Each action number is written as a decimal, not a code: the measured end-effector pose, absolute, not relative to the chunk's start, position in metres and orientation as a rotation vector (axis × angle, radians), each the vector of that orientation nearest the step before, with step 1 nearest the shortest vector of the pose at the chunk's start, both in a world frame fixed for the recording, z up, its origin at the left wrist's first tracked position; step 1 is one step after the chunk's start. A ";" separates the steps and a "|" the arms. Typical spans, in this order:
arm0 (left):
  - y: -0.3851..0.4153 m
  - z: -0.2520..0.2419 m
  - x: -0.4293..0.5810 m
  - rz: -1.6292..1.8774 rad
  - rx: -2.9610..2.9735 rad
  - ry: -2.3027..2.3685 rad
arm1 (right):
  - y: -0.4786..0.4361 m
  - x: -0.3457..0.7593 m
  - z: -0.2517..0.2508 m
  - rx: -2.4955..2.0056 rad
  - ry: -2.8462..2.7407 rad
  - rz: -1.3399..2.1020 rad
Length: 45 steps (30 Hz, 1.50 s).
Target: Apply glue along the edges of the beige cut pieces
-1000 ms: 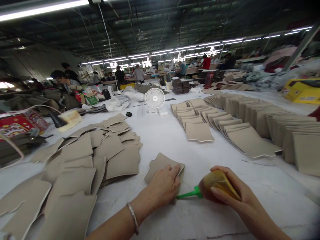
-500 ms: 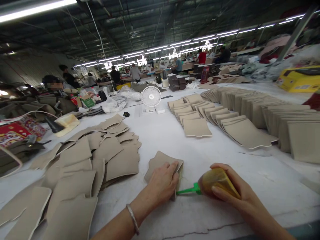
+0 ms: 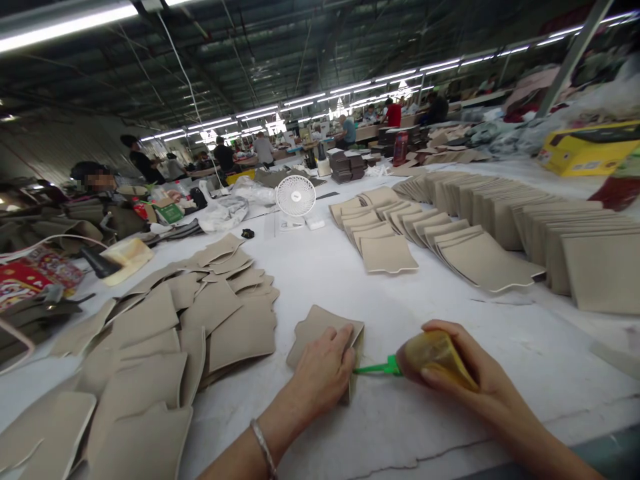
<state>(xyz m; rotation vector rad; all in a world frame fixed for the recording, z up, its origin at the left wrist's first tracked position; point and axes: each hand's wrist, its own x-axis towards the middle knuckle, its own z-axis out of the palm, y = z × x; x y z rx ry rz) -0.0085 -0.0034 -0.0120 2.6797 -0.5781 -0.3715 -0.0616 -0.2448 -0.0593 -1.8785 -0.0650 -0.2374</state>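
My left hand [image 3: 320, 373] presses down on a beige cut fabric piece [image 3: 313, 327] lying on the white table [image 3: 400, 427], fingers curled over its right edge. My right hand [image 3: 465, 373] is wrapped round a yellowish squeeze bottle [image 3: 435, 357]. Its green nozzle [image 3: 375, 368] points left and its tip meets the right edge of the piece, just under my left fingers.
Loose beige pieces [image 3: 165, 333] are scattered over the left of the table. Neat overlapping rows of the same pieces [image 3: 475, 233] fill the right. A small white fan [image 3: 296, 197] stands further back. Other people work at distant tables; a yellow box [image 3: 585, 150] sits far right.
The view has drifted a little to the right and down. Both hands keep their hold, and the green nozzle stays at the piece's edge under my left fingers.
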 end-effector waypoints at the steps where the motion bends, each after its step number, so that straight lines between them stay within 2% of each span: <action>1: -0.003 -0.012 -0.008 -0.371 2.674 -0.579 | -0.245 -0.060 -0.058 -1.894 -0.035 -0.272; 4: -0.003 -0.013 -0.008 -0.376 2.658 -0.586 | -0.244 -0.060 -0.054 -1.901 -0.020 -0.289; 9: -0.004 -0.014 -0.008 -0.384 2.669 -0.568 | -0.243 -0.062 -0.052 -1.848 -0.094 -0.110; 16: -0.005 -0.014 -0.007 -0.409 2.712 -0.574 | -0.253 -0.046 -0.054 -1.921 0.037 -0.373; 22: -0.005 -0.013 -0.005 -0.404 2.664 -0.581 | -0.252 -0.050 -0.053 -1.912 -0.145 -0.244; 26: -0.004 -0.013 -0.005 -0.416 2.653 -0.588 | -0.255 -0.046 -0.051 -1.933 -0.072 -0.348; 32: -0.003 -0.012 -0.003 -0.403 2.647 -0.591 | -0.257 -0.047 -0.051 -1.948 -0.172 -0.280; 39: -0.005 -0.013 -0.003 -0.422 2.641 -0.591 | -0.259 -0.031 -0.052 -1.988 -0.076 -0.472; 45: -0.004 -0.015 -0.002 -0.420 2.601 -0.594 | -0.260 -0.037 -0.053 -2.026 -0.212 -0.418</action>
